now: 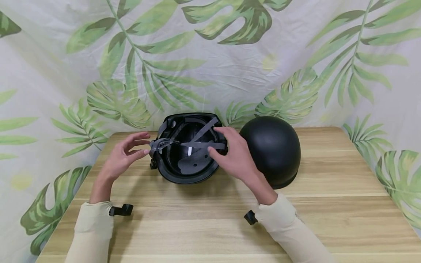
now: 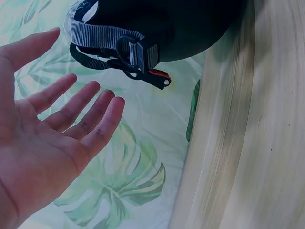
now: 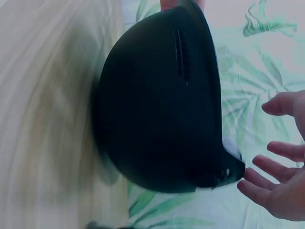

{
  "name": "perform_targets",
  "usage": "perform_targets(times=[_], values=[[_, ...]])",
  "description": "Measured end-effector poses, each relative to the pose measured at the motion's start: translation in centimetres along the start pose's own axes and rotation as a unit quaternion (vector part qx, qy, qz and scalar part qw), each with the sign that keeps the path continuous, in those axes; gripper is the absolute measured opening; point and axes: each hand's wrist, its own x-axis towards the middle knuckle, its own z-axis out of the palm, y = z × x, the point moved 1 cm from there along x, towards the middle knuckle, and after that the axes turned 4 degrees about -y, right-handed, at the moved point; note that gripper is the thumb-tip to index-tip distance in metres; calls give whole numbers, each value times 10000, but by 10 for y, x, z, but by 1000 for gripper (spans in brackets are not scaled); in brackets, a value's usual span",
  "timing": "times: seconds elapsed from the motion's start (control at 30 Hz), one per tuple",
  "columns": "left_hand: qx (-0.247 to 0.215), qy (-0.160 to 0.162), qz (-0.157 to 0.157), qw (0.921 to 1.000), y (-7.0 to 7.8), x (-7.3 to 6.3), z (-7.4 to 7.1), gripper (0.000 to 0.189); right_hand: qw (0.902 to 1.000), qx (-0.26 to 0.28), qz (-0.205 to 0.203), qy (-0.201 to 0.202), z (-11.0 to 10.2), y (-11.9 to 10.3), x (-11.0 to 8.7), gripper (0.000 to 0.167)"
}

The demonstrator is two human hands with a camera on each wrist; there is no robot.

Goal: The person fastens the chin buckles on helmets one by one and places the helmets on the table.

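Note:
A black helmet [image 1: 187, 179] lies upside down on the table, its padded inside facing up and grey straps [image 1: 205, 129] crossing the opening. At its left rim my left hand [image 1: 122, 155] hovers with fingers spread; the left wrist view shows them apart from the grey webbing strap [image 2: 107, 38] and the black buckle with a red part [image 2: 159, 74]. My right hand [image 1: 235, 153] is at the right rim, fingers loosely spread. In the right wrist view its lower fingertips are at the helmet's corner [image 3: 231, 171]; whether they touch I cannot tell.
A second, smooth black helmet [image 1: 271, 151] sits dome up just right of my right hand. The wooden table [image 1: 184, 226] backs onto a leaf-patterned cloth [image 1: 236, 76]. Black camera mounts stick out from both sleeves.

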Motion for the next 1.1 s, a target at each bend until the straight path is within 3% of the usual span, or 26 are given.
perform_targets(times=[0.23,0.37,0.73,1.1], values=[[246,217,-72,9994,-3,-1,-4,53,9965,-101,-627,-551,15,-18,21,59],[272,370,-267,9986,-5,-1,-8,51,9914,-117,-862,-981,23,-27,33,61],[373,504,-538,9966,-8,-2,-12,50,9693,-390,-1050,-2188,50,-49,62,68],[456,506,-563,9961,-10,-3,-12,52,9530,-858,-1132,-2677,71,-58,85,70]])
